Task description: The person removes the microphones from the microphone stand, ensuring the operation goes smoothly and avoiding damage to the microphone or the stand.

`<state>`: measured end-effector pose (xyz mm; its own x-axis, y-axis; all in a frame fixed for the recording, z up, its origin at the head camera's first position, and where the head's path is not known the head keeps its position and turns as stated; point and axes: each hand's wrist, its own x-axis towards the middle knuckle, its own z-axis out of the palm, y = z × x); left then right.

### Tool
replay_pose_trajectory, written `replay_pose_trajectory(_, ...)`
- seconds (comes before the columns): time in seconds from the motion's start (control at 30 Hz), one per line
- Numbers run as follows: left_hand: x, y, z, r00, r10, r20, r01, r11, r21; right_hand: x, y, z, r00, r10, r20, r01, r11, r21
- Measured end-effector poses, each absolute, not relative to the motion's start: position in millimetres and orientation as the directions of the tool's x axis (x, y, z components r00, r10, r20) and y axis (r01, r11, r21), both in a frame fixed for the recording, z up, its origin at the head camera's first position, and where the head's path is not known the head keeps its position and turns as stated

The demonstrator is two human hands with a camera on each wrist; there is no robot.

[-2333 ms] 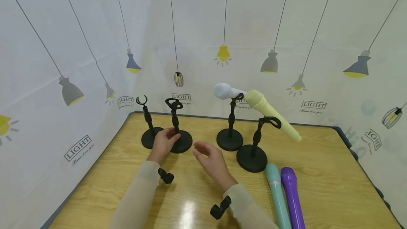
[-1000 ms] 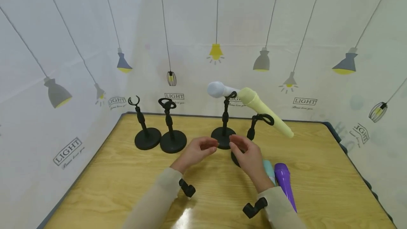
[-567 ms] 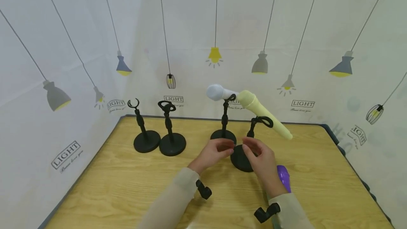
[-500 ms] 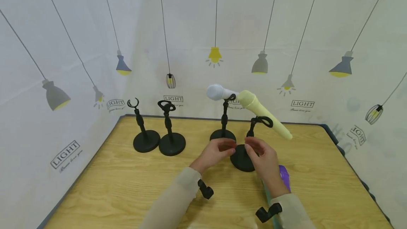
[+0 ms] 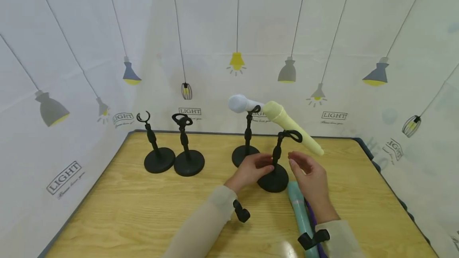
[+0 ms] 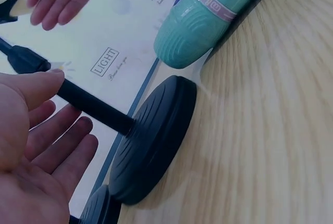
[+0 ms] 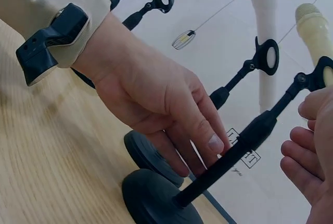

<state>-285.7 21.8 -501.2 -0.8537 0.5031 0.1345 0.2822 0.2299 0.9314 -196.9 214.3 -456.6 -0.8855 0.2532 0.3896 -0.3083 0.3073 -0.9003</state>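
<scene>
My left hand point(image 5: 249, 170) is at the pole of the front right black microphone stand point(image 5: 274, 182). In the left wrist view its thumb overlaps the pole point(image 6: 96, 104), and the other fingers extend loosely beyond it. My right hand point(image 5: 312, 176) hovers to the right of the same stand, thumb and fingers apart, with nothing between them. A pale yellow microphone point(image 5: 294, 126) slants through that stand's clip. Behind stands another black stand point(image 5: 245, 155) with a white microphone point(image 5: 238, 103) in its clip.
Two more black stands point(image 5: 159, 160) with bare clips are at the back left. A teal microphone point(image 5: 301, 210) lies on the wooden table point(image 5: 143, 218), beside a purple microphone point(image 5: 312, 214) mostly hidden by my right arm. A lamp-print backdrop point(image 5: 208, 19) surrounds the table.
My left hand has left the second stand from the left and moved right to the front right stand. My right hand has also moved right, past that stand's pole.
</scene>
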Motion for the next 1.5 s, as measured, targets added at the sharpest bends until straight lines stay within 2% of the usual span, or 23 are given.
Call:
replay_pose_trajectory(0.47, -293, 42, -507, -0.873, 0.461, 0.157, 0.318, 0.297, 0.900, -194, 231, -452, -0.857, 0.301, 0.417, -0.330, 0.301, -0.895)
replay_pose_trajectory(0.77, -289, 43, -503, -0.887, 0.441, 0.139, 0.294, 0.306, 0.905, -184, 236, -434, -0.863, 0.256, 0.436, -0.311, 0.411, -0.857)
replay_pose_trajectory(1.03, -285, 39, -503, -0.887, 0.437, 0.151, 0.315, 0.332, 0.889, -181, 237, -413, -0.796, 0.227, 0.560, -0.447, 0.403, -0.799)
replay_pose_trajectory(1.5, -267, 17, -503, -0.873, 0.464, 0.153, 0.321, 0.309, 0.895, -180, 228, -386, -0.732, 0.149, 0.665, -0.569, 0.403, -0.717)
